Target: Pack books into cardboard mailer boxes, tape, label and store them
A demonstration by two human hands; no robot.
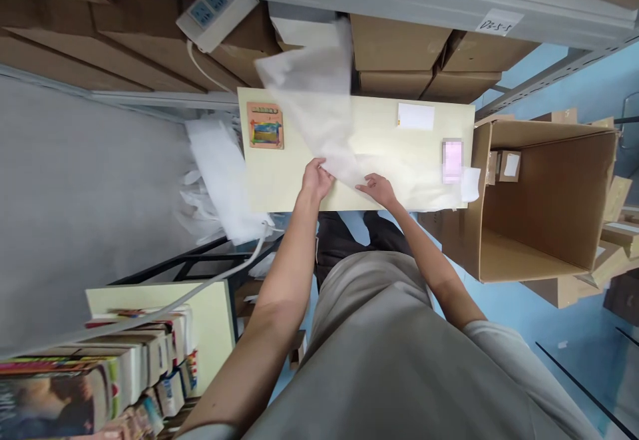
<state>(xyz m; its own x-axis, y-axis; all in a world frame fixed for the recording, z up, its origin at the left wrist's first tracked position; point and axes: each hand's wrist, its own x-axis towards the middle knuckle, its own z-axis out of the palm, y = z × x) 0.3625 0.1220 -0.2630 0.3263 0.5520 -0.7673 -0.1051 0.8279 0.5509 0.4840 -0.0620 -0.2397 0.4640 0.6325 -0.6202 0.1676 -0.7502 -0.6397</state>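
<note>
A thin white packing sheet (319,107), partly blurred, runs from the shelf down across the cream tabletop (294,194). My left hand (318,180) is closed on its near edge, thumb and fingers pinching it. Beside it on the right, my right hand (380,191) is at the sheet's lower edge with thumb and forefinger apart; whether it touches the sheet is unclear. More of the white material spreads along the table's right side. At the back left of the table lies a book with an orange cover (265,126).
A white pad (416,116) and a pink-screened phone (452,160) lie at the table's right. Beyond stands a large open carton (544,214). Shelves with boxes (399,44) and a power strip (214,17) line the back. Stacked books (134,360) sit lower left, under a grey cable (200,290).
</note>
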